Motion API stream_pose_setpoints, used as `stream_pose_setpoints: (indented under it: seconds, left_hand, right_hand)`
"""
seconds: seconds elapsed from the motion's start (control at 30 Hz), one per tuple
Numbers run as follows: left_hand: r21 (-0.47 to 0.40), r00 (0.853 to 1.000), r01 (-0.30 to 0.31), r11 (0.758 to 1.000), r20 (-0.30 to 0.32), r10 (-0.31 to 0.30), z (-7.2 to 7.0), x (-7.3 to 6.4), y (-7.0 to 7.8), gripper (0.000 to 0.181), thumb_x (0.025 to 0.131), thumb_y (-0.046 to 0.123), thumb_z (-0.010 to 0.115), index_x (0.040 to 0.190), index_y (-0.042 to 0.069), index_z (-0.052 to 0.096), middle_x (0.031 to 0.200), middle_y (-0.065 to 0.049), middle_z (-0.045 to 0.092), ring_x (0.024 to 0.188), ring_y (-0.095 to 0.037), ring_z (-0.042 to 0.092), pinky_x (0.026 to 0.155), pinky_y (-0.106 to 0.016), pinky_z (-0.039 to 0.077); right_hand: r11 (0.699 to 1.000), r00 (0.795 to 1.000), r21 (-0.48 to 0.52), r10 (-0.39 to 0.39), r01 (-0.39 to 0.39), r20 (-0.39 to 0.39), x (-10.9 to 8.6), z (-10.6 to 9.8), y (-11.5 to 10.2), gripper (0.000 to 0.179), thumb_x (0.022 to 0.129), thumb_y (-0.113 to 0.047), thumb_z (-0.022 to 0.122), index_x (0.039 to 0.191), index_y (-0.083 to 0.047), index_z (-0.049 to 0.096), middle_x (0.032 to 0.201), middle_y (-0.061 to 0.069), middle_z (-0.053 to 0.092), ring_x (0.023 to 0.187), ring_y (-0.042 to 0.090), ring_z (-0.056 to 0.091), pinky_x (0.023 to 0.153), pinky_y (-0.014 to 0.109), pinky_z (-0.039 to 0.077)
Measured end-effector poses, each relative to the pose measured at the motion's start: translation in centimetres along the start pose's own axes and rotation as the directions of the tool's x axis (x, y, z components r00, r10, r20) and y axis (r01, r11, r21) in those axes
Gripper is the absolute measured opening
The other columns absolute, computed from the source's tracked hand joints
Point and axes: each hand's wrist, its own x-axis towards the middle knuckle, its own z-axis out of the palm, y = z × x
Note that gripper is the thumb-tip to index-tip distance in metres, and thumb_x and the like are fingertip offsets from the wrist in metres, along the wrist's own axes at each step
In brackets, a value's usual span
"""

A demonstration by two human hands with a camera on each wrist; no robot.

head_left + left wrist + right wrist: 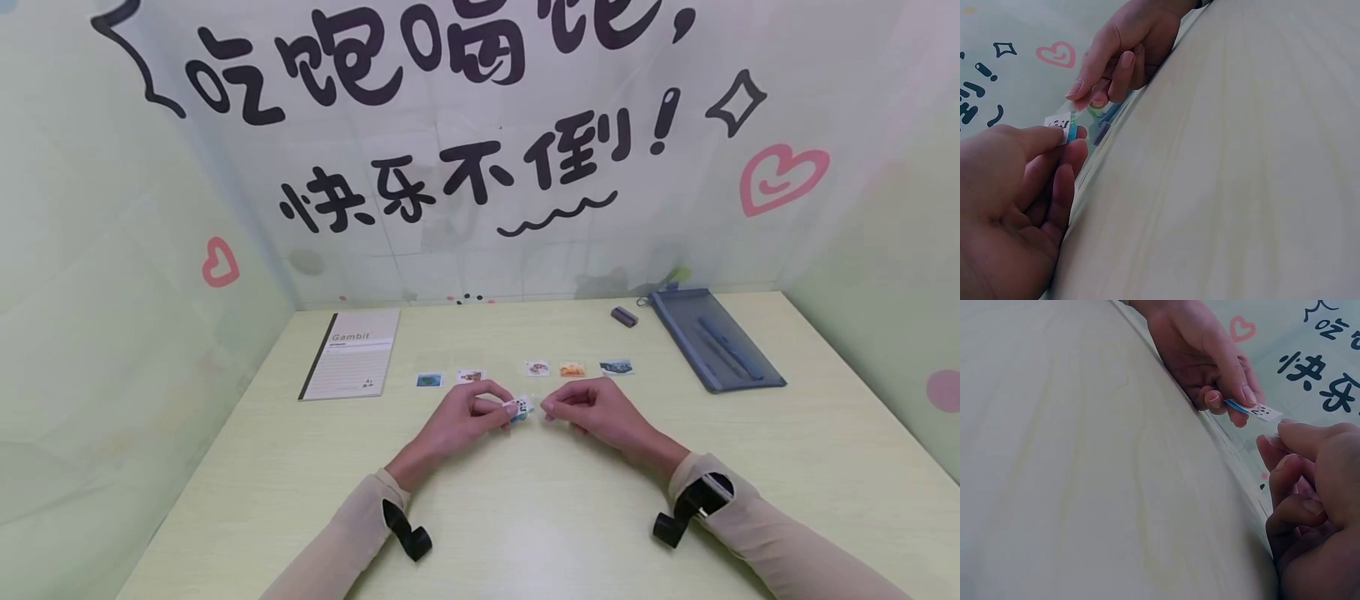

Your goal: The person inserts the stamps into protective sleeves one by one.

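Note:
My left hand pinches a small stamp between thumb and fingers, above the table. Dark marks on white and a blue strip show on the stamp in the right wrist view. Close to its right side, my right hand has thumb and forefinger brought together, the other fingers curled. A sliver of clear film shows between those fingertips. Behind the hands lie several more stamps: a blue-green one, a brown one, a pale one, an orange one and a dark blue one.
At the back left of the table lies a notebook with a dark spine. A blue zip pouch with a pen is at the back right, beside a small dark eraser-like block. A printed curtain borders the back.

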Motion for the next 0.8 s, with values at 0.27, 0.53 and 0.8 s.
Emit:
stream_pose_setpoints:
  seconds: [0.27,0.53,0.8]
  left_hand:
    - [0.013,1.000,0.010,1.000,-0.004,-0.010,0.12,-0.11,0.14,0.019,0.104,0.039,0.075,0.112,0.022,0.076,0.085,0.004,0.083,0.089,-0.011,0.069,0.096,-0.033,0.045]
    - [0.014,1.000,0.003,1.000,0.016,-0.003,0.14,-0.20,0.12,0.019,0.104,0.040,0.075,0.113,0.023,0.075,0.084,0.003,0.083,0.088,-0.013,0.069,0.094,-0.033,0.045]
    - [0.023,1.000,0.000,1.000,0.018,0.000,0.20,-0.21,0.11,0.020,0.103,0.041,0.075,0.113,0.023,0.076,0.083,0.003,0.082,0.090,-0.013,0.070,0.096,-0.034,0.046]
  right_hand:
    - [1.000,1.000,-0.002,0.006,-0.006,0.007,-0.07,0.19,-0.18,0.029,0.097,-0.038,0.083,0.112,-0.014,0.082,0.098,0.008,0.083,0.064,0.013,0.056,0.061,0.025,0.048]
    - [1.000,1.000,0.002,0.005,-0.005,0.000,-0.17,0.17,-0.26,0.027,0.099,-0.036,0.081,0.113,-0.014,0.082,0.097,0.007,0.081,0.064,0.014,0.055,0.062,0.025,0.047]
    - [1.000,1.000,-0.005,-0.014,0.014,0.017,-0.09,0.23,-0.13,0.028,0.098,-0.038,0.083,0.111,-0.014,0.082,0.096,0.008,0.083,0.062,0.014,0.055,0.061,0.025,0.047]
